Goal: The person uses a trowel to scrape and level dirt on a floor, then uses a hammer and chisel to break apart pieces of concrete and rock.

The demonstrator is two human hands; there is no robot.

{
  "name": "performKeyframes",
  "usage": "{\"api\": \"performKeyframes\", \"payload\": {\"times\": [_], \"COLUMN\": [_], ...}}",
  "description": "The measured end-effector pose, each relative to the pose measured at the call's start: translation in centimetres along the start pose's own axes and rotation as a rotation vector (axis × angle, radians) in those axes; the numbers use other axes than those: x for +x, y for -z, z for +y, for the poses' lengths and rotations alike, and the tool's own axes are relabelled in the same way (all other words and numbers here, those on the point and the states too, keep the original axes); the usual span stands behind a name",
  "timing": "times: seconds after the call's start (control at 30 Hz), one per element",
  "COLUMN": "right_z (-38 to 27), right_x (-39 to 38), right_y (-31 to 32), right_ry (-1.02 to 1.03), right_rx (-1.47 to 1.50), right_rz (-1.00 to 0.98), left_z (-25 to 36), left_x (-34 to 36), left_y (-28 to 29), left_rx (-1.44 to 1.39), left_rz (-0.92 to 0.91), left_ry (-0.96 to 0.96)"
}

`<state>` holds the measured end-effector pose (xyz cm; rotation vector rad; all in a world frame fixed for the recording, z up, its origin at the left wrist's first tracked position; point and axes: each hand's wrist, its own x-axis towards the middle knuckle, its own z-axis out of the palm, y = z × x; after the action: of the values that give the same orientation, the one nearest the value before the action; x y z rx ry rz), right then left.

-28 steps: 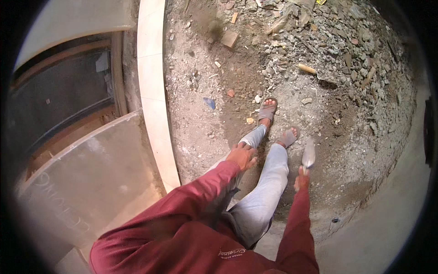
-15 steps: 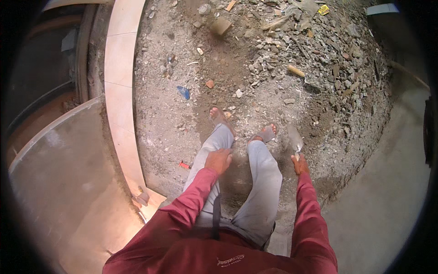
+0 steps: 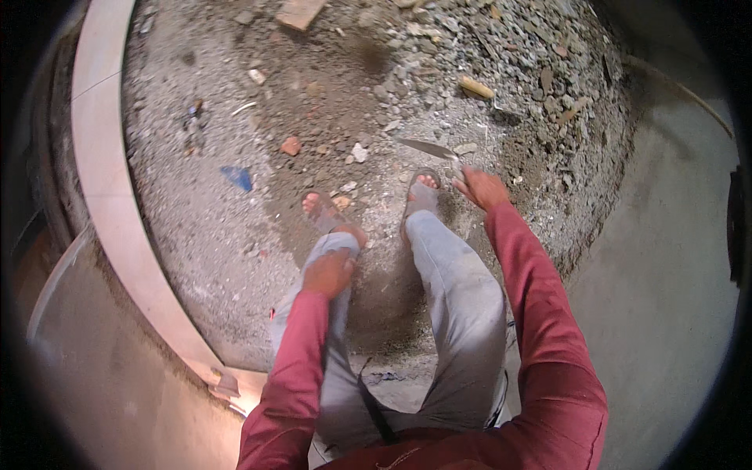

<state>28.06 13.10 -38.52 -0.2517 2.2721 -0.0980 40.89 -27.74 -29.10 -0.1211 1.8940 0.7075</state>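
Observation:
My right hand is wrapped round the handle of a trowel. Its pointed metal blade reaches left over the gravelly ground, just beyond my right foot. Against my left trouser leg, near the shin, is my left hand. Motion smears its fingers, and no object shows in it. Both feet stand in sandals on loose dirt and stones, with a reddish stone and a whitish stone ahead of them.
Broken rubble heaps up at the far right, where a wooden handle lies. A strip of pale tiles edges the left side. A blue scrap and a flat board piece lie on the dirt. A smooth grey surface borders the right.
My view has shifted, with the tile strip now farther left. My right hand has moved forward, swinging the trowel blade to point left. My left hand stays by the left leg.

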Motion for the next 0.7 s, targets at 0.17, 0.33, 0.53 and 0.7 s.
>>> {"api": "performKeyframes", "payload": {"times": [0.17, 0.33, 0.53, 0.7], "right_z": [-0.1, 2.9, 8.5, 6.3], "right_x": [10.8, 18.2, 22.6, 27.6], "right_y": [-0.8, 1.8, 8.0, 15.1], "right_ry": [0.254, 0.404, 0.344, 0.135], "right_rx": [-0.104, -0.318, -0.491, -0.529], "right_rz": [0.171, 0.286, 0.507, 0.578], "left_z": [0.2, -0.7, -0.2, 0.0], "left_x": [1.8, 2.3, 3.0, 0.2], "left_y": [8.6, 13.4, 15.1, 13.5], "left_rx": [-0.014, 0.08, 0.196, 0.174], "left_rz": [0.293, 0.255, 0.633, 0.628], "left_ry": [-0.176, -0.002, -0.091, -0.327]}}
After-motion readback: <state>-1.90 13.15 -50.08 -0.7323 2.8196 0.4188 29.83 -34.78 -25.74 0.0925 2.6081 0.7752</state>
